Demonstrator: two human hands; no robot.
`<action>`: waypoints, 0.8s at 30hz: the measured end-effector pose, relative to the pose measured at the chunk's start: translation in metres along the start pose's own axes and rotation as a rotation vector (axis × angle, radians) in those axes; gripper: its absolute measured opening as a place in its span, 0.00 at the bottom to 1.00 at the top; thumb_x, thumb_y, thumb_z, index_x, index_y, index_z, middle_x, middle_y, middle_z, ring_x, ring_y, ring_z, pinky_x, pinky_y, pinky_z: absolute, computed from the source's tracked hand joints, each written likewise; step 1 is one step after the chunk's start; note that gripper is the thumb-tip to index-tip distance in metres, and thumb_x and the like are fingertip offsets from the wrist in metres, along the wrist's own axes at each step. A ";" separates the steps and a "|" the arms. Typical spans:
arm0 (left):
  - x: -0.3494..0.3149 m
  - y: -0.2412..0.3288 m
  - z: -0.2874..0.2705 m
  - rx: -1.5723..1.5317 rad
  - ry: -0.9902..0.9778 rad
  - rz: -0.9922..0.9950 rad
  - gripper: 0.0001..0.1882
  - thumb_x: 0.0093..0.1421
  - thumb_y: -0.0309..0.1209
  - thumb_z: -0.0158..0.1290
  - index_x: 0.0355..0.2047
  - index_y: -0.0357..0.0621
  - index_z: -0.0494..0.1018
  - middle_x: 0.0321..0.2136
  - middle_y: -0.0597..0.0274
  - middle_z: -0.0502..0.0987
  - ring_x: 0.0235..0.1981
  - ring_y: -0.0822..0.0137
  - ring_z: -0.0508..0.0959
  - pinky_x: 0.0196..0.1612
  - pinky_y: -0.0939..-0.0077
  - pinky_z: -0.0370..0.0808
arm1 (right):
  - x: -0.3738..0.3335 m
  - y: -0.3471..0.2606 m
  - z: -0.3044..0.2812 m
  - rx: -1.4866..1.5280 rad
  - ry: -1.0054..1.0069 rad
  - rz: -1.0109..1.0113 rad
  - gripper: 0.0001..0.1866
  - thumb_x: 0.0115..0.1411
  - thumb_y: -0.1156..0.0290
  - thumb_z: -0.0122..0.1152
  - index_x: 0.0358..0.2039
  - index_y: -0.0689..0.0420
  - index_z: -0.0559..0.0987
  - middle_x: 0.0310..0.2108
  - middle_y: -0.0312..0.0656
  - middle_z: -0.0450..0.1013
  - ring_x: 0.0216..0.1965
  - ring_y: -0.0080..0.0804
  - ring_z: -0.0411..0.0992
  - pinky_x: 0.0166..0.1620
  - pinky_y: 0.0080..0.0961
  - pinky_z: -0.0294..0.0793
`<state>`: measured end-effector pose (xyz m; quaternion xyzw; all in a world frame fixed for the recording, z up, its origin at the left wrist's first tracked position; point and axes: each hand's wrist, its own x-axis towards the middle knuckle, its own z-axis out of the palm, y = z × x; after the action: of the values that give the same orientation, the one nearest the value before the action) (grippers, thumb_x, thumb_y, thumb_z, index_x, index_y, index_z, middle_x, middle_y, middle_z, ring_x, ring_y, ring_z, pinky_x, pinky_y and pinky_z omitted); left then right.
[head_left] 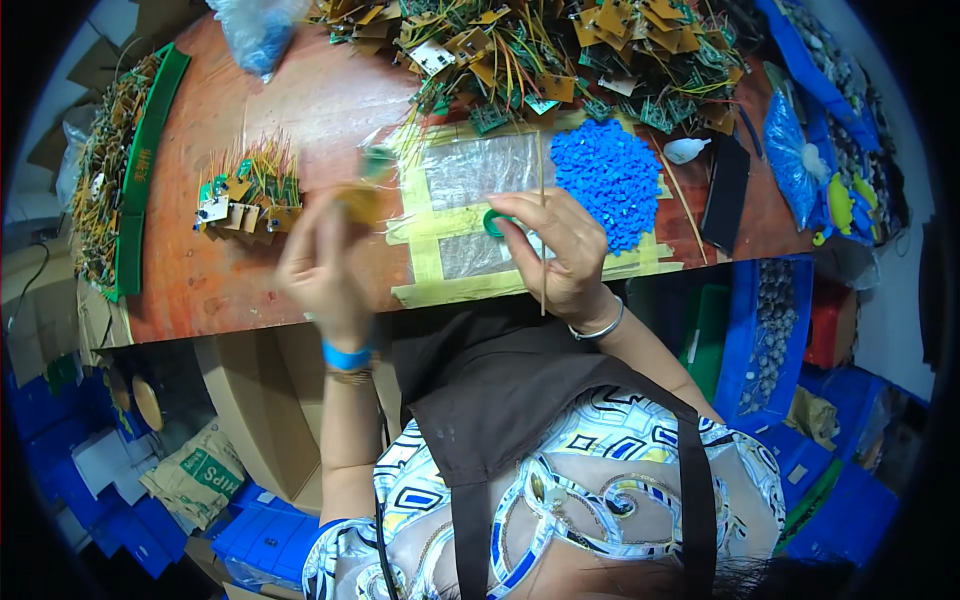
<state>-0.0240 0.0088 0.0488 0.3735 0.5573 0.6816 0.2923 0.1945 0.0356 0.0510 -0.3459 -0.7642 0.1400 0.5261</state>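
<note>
My left hand (325, 262), smeared by motion, pinches a brownish-yellow circuit board (360, 205) over the left part of the table. A blurred green piece (377, 160) shows just beyond that board. My right hand (562, 240) holds a thin wooden stick (542, 180) that runs nearly upright across the fingers. Between its thumb and index finger is a small green round piece (492, 222). Under the right hand lies a clear sheet (480, 170) edged with yellow tape (425, 225). A heap of small blue plastic pieces (605, 180) is right beside this hand.
A large pile of wired circuit boards (540, 60) covers the far side. A smaller bunch of boards (250, 195) sits at left, near a green-walled tray (135, 190). At right lie a black flat object (726, 190), a white bulb-shaped piece (685, 150) and a blue bag (790, 160).
</note>
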 end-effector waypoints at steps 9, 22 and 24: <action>0.066 -0.035 -0.102 0.859 0.278 0.507 0.11 0.63 0.27 0.57 0.44 0.35 0.79 0.33 0.58 0.82 0.30 0.75 0.79 0.32 0.78 0.76 | -0.015 0.011 -0.002 -0.002 -0.055 0.085 0.16 0.48 0.86 0.68 0.39 0.59 0.80 0.32 0.44 0.79 0.32 0.39 0.77 0.35 0.27 0.74; 0.110 -0.033 0.086 0.667 -0.368 0.837 0.12 0.56 0.20 0.53 0.41 0.40 0.76 0.40 0.54 0.79 0.42 0.51 0.77 0.44 0.62 0.74 | -0.014 0.005 -0.008 -0.029 -0.058 0.051 0.16 0.48 0.86 0.67 0.38 0.60 0.80 0.32 0.44 0.79 0.32 0.38 0.77 0.35 0.27 0.75; 0.131 -0.039 0.099 0.808 -0.492 0.934 0.16 0.52 0.19 0.52 0.42 0.43 0.77 0.43 0.56 0.78 0.47 0.52 0.74 0.48 0.62 0.74 | -0.015 0.004 -0.010 -0.028 -0.047 0.053 0.16 0.47 0.87 0.67 0.38 0.60 0.80 0.32 0.44 0.79 0.32 0.38 0.77 0.35 0.27 0.74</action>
<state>-0.0139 0.1771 0.0443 0.8006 0.4656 0.3689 -0.0783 0.2084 0.0271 0.0423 -0.3702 -0.7687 0.1510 0.4993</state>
